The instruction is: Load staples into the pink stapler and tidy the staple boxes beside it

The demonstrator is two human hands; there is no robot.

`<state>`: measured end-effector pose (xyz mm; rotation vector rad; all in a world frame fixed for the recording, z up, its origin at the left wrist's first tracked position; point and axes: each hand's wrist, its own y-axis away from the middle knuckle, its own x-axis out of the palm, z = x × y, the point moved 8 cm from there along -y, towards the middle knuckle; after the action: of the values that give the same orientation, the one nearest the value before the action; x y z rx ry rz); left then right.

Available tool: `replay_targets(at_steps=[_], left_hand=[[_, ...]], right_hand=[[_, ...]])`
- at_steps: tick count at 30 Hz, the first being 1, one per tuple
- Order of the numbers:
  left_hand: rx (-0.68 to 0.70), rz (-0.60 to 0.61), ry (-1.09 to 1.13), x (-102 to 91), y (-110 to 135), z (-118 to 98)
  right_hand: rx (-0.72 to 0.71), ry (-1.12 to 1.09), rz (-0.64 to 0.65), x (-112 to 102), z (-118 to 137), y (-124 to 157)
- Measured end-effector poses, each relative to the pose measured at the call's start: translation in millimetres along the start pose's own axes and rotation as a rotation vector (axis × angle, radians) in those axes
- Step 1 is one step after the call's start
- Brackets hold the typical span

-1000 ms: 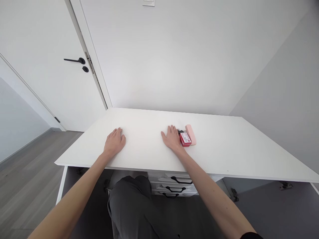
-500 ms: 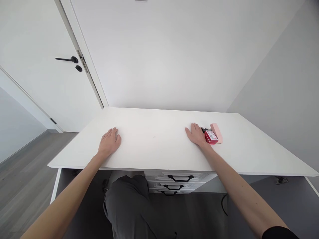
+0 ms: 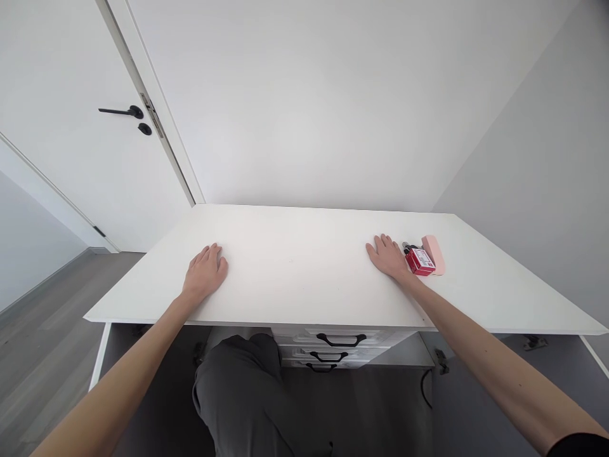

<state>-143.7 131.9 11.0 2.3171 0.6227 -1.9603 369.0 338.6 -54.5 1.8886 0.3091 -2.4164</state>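
On the left part of the white cabinet top [image 3: 285,266], my left hand [image 3: 205,271] lies palm down, its fingers loosely apart. My right hand [image 3: 387,255] rests flat farther right with spread fingers and holds nothing. Just beside its outer edge is a small red and white box [image 3: 420,261]. A pink case [image 3: 434,254] lies behind and to the right of that box. Between the hand and the box, a small dark object [image 3: 408,247] with a metallic part shows, too small to name.
Drawers with black handles [image 3: 341,340] sit under the top's front edge. Doors below stand open on both sides, with hinges [image 3: 441,362] showing. My knee in grey trousers [image 3: 238,381] is below. A white door [image 3: 85,165] stands at the left, and a wall rises behind.
My right hand has slid to the right along the surface, and the red box, pink case and dark object have shifted right with it. My left hand has stayed nearly in place.
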Motion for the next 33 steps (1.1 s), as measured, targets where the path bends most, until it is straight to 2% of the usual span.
replay_targets(at_steps=[11,18,33], left_hand=[[-0.02,-0.019,-0.039,1.1,5.7,-2.8],[-0.021,-0.004,-0.06,2.1,20.2,-8.9],[-0.039,0.036,-0.078,3.1,24.3,-9.1]], right_hand=[[-0.073,0.022,0.053,6.2,11.6,4.3],[-0.086,0.02,0.068,6.8,14.4,10.1],[-0.073,-0.011,0.01,-2.9,16.9,12.6]])
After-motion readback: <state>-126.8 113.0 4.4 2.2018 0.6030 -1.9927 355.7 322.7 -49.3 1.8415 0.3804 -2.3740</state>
